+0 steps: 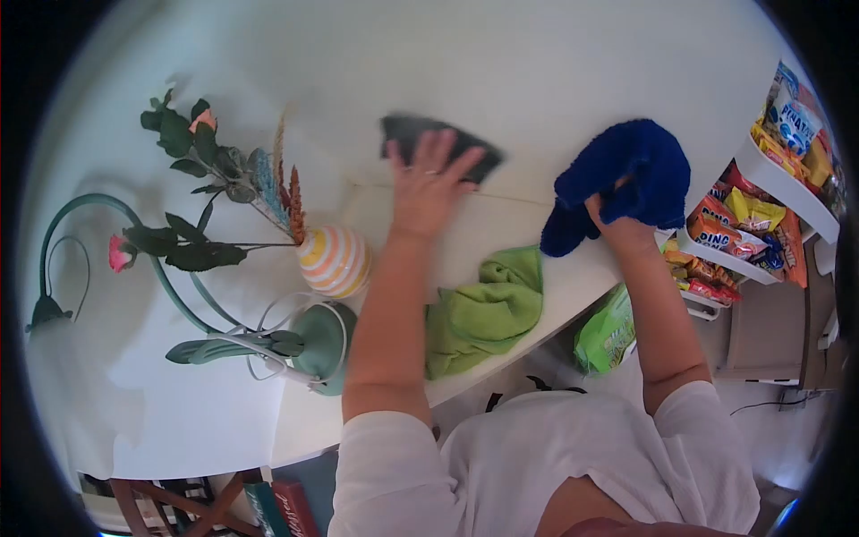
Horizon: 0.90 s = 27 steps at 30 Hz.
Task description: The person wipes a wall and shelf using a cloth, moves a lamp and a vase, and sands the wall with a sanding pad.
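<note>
My left hand point(424, 183) lies with spread fingers over a dark, flat, roughly rectangular object point(479, 161). Motion blurs that object, and its kind cannot be made out; the thumb is hidden. A fluffy dark blue cloth point(640, 157) is bunched in my right hand point(619, 222), whose fingers are partly buried in its folds. Between my forearms a crumpled green cloth point(492, 309) rests on the white tabletop point(573, 273), near its front edge.
Left of my left arm stand a striped vase point(335, 259) with flower stems and a green desk lamp point(324, 345). White bins point(787, 183) of snack packets are at the right. A green packet point(607, 333) sits below the table edge. Books point(291, 506) stand at lower left.
</note>
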Available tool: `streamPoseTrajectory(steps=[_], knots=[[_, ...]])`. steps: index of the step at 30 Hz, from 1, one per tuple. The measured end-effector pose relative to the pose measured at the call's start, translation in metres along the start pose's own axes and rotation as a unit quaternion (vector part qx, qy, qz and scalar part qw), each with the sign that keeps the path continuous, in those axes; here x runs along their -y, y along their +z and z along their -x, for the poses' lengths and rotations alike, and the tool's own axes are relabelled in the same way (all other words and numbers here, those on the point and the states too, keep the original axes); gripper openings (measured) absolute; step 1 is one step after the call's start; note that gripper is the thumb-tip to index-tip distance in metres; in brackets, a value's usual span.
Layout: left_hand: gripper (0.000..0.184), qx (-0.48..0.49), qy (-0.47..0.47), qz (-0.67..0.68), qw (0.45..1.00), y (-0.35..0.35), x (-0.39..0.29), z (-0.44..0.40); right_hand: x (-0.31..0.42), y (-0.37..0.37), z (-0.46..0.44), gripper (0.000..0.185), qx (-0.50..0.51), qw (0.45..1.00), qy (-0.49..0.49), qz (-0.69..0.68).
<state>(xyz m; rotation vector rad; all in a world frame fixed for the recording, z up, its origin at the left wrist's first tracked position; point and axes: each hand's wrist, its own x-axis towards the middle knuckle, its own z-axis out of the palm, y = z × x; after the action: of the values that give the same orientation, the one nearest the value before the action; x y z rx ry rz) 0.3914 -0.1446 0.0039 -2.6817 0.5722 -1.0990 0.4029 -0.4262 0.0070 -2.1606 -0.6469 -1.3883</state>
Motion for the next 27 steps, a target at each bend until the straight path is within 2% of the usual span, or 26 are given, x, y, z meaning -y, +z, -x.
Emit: streamPoseTrajectory(steps=[2,4,7,9,10,12,13,15,16,17,20,22,24,25,27], knots=[[0.066,-0.019,-0.048,-0.003,0.999,0.004,0.013,0.015,-0.012,0.010,0.006,0.051,0.029,0.999,0.014,-0.020],[0.069,-0.056,-0.086,0.026,0.994,0.013,0.005,0.014,-0.005,-0.003,-0.009,0.038,0.040,0.996,0.038,-0.074],[0.072,-0.082,-0.056,0.096,0.990,-0.009,-0.048,-0.034,0.013,-0.019,-0.028,0.038,0.039,0.999,0.010,-0.023],[0.072,-0.051,0.030,0.077,0.995,-0.028,-0.082,-0.061,0.018,-0.028,-0.035,0.045,0.042,0.999,0.011,-0.003],[0.071,-0.090,0.044,0.093,0.991,-0.030,-0.090,-0.066,0.013,-0.030,-0.027,0.046,0.045,0.998,-0.013,0.033],[0.070,-0.052,0.033,0.088,0.994,-0.037,-0.084,-0.063,-0.016,-0.034,0.007,0.048,0.046,0.992,-0.055,0.106],[0.070,-0.033,0.030,0.085,0.995,-0.040,-0.078,-0.061,-0.029,-0.037,0.019,0.049,0.036,0.993,-0.034,0.110],[0.071,-0.011,-0.043,0.007,0.999,-0.036,-0.047,-0.045,-0.052,-0.046,0.040,0.053,0.025,0.993,0.009,0.116],[0.072,-0.036,-0.069,0.017,0.997,-0.028,-0.029,-0.033,-0.056,-0.051,0.040,0.055,0.055,0.996,0.005,0.075],[0.073,-0.059,-0.094,0.027,0.993,-0.027,-0.022,-0.030,-0.058,-0.047,0.042,0.055,0.043,0.996,0.007,0.082],[0.076,-0.107,-0.124,0.096,0.982,-0.017,-0.045,-0.040,-0.057,-0.037,0.051,0.056,0.037,0.996,0.013,0.082],[0.076,-0.065,-0.042,0.111,0.991,-0.024,-0.089,-0.063,-0.056,-0.036,0.045,0.056,0.053,0.997,0.021,0.060],[0.069,-0.083,0.049,0.112,0.989,-0.028,-0.124,-0.080,-0.050,-0.039,0.042,0.055,0.022,0.997,0.012,0.066],[0.067,-0.102,0.082,0.119,0.984,-0.028,-0.129,-0.084,-0.050,-0.040,0.039,0.054,0.003,0.997,0.007,0.071],[0.065,-0.057,0.087,0.088,0.991,-0.033,-0.107,-0.079,-0.054,-0.045,0.040,0.052,0.037,0.997,0.010,0.071]])
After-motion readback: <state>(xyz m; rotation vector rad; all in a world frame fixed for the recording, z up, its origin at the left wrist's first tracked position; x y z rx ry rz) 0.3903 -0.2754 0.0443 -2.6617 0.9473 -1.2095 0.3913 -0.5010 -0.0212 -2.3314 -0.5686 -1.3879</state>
